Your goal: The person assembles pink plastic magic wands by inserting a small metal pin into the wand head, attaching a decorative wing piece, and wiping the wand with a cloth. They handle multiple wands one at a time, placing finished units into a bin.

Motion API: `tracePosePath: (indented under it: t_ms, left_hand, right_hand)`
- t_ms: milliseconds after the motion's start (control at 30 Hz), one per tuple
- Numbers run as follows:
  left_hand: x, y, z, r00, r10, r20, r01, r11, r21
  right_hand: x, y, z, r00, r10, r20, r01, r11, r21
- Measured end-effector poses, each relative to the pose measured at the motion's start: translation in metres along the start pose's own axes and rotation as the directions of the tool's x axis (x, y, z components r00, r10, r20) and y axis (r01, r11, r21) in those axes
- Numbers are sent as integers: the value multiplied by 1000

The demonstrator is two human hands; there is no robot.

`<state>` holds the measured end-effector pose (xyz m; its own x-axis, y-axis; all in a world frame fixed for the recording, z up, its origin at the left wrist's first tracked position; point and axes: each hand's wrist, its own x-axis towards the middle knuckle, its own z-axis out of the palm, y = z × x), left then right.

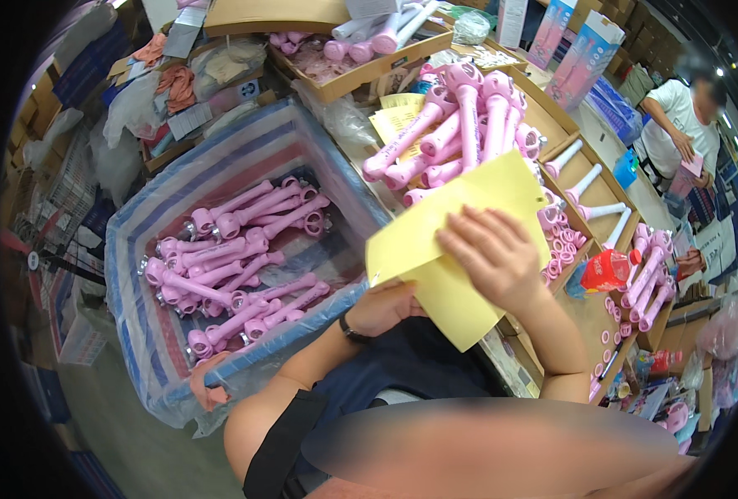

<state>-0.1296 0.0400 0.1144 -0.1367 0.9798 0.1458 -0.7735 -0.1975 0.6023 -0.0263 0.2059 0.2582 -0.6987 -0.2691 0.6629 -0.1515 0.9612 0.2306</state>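
Note:
In front of my body is a folded sheet of yellow card [460, 241], bent along a crease. My left hand [383, 308], with a dark band at its wrist, grips the card's lower left edge between thumb and fingers. Flat across the card's upper face lies my right hand [493, 254], fingers stretched out and its thumb hidden. Just beyond the card, a heap of pink plastic wands [468, 116] with rounded, hollow heads rests on the bench, partly covered by the card. More pink wands [236, 249] lie in the striped, plastic-lined bin at my left.
The bin's blue rim [244, 133] stands close beside my left arm. A cardboard tray [335, 83] sits at the back. To the right are pink rings [562, 245], white handles [587, 179] and a red-labelled bottle [606, 272]. Another person [685, 125] works at far right.

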Motion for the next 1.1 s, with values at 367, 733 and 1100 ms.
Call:
tracePosePath:
  t_ms: [367, 733, 1100]
  left_hand:
    - [-82, 72, -29, 644, 714, 276, 11, -369, 929]
    - [-92, 75, -51, 508, 828, 237, 200, -381, 903]
    - [-107, 69, -71, 698, 404, -591, -309, 915, 261]
  right_hand:
    - [13, -45, 93, 856, 229, 464, -456, -89, 886]
    - [14, -66, 148, 473, 292, 831, -335, -813, 477]
    - [20, -113, 178, 706, 394, 589, -489, -330, 807]
